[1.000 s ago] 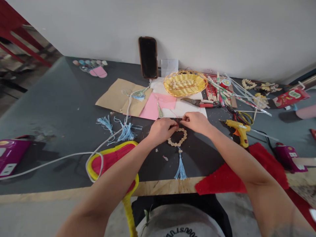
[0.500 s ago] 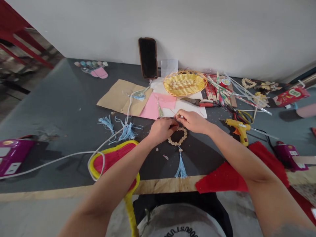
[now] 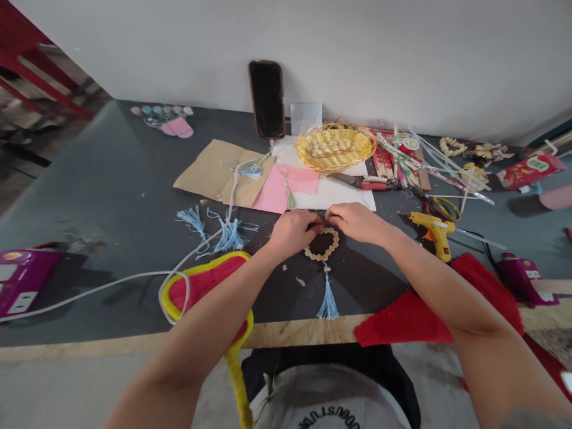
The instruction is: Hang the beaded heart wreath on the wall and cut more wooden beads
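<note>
A ring of small pale beads or pieces [image 3: 322,257] lies on the dark table in front of me, with a light blue tassel [image 3: 328,298] hanging from its near side toward the table edge. My left hand [image 3: 295,232] is at the ring's upper left, fingers curled and pressed together. At its upper right is my right hand [image 3: 353,221], its fingertips also pinched. What sits between the fingertips is too small to make out; a thread there cannot be confirmed. Only a small gap separates the two hands above the ring.
Several blue tassels [image 3: 230,236] and a white cord [image 3: 134,277] lie left, by a yellow-edged pink fan-shaped piece [image 3: 201,283]. Behind are a yellow basket [image 3: 335,162], a phone [image 3: 267,100] and pliers [image 3: 357,181]. A yellow glue gun [image 3: 435,231] and red cloth [image 3: 406,322] are right.
My right hand has moved slightly right and lowered, its raised fingers now turned down beside the ring. My left hand stays nearly in place. The ring and tassel have hardly moved.
</note>
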Demonstrator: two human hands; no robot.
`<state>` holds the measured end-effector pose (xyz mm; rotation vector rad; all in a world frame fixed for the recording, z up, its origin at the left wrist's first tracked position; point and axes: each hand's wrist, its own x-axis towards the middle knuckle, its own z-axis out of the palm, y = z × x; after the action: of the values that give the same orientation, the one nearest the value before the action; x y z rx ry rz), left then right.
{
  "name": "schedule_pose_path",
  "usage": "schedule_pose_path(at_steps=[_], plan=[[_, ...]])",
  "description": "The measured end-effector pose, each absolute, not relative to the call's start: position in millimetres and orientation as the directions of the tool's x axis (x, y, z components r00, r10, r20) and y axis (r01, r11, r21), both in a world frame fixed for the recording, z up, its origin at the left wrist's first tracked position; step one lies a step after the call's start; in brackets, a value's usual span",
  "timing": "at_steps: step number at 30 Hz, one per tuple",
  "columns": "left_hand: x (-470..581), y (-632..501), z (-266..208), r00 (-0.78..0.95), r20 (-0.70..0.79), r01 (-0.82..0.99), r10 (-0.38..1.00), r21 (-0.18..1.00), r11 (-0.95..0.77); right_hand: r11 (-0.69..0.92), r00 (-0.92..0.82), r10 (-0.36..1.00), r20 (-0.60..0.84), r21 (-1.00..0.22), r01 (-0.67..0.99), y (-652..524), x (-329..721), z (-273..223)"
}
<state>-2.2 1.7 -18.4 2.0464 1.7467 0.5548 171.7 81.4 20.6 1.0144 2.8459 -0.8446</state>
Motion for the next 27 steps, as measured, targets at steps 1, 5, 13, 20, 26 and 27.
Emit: schedule_pose_path(at_steps=[1,5,13,20,26,27], plan=[[-2.2,1.6,-18.4,0.145,0.05,0.833,0.988,0.533,-0.149,0.625,-0.787,0.584,-0.201,-0.508,0.593,80.2,172.3,22.5],[-2.1,1.4,-18.6,0.14,0.062,0.826,0.988,0.542,-0.151,0.56,-0.777,0.579,-0.246,-0.572,0.599,76.3,174.4,28.2],[-1.7,1.0,-17.9,0.132,0.061,0.803,0.989,0.578,-0.143,0.485,-0.773,0.571,-0.276,-0.647,0.589,81.2,174.3,18.2],[-4.4,-0.8,-11.8,0.069,-0.006,0.717,0.998,0.695,-0.046,0.394,-0.738,0.611,-0.286,-0.699,0.597,86.4,173.2,8.3],[-3.3,-0.8,-15.8,0.076,0.038,0.703,0.996,0.707,-0.08,0.35,-0.744,0.611,-0.271,-0.75,0.561,87.2,169.1,0.3],[-3.1,-0.7,-16.2,0.063,0.033,0.702,0.997,0.709,-0.068,0.347,-0.746,0.608,-0.27,-0.755,0.556,87.0,168.3,0.1]])
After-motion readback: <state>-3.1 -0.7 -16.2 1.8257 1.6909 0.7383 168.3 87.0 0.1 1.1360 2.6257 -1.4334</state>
